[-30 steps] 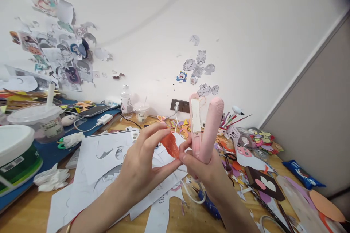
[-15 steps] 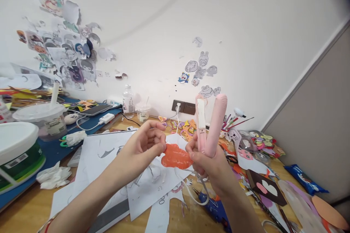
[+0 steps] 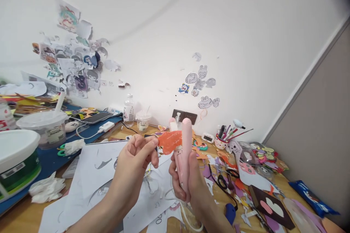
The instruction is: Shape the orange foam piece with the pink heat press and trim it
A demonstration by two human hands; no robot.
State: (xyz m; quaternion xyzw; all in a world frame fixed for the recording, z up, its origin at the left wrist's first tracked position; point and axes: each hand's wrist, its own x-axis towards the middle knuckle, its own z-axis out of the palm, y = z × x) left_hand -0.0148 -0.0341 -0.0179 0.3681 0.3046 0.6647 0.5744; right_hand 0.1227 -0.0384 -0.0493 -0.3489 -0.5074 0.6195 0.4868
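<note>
Between thumb and fingertips, my left hand pinches the left end of an orange cut-out piece that looks like thin craft foam. My right hand is wrapped round a small pink hair straightener, held upright. The right end of the orange piece reaches in between the straightener's two arms; how firmly they press on it is hidden. A pale cord hangs down below the right hand. Under both hands lie white paper sheets with pencil drawings.
At the left stand a green-and-white tub, a lidded plastic cup and crumpled tissue. Scissors, foam scraps and a dark box lie at the right. Behind are a bottle, a pen cup and a wall socket.
The straightener has turned and dropped lower and leftward, its arms now closer together. The orange piece has moved up from below the arms to between them. My left hand still pinches it.
</note>
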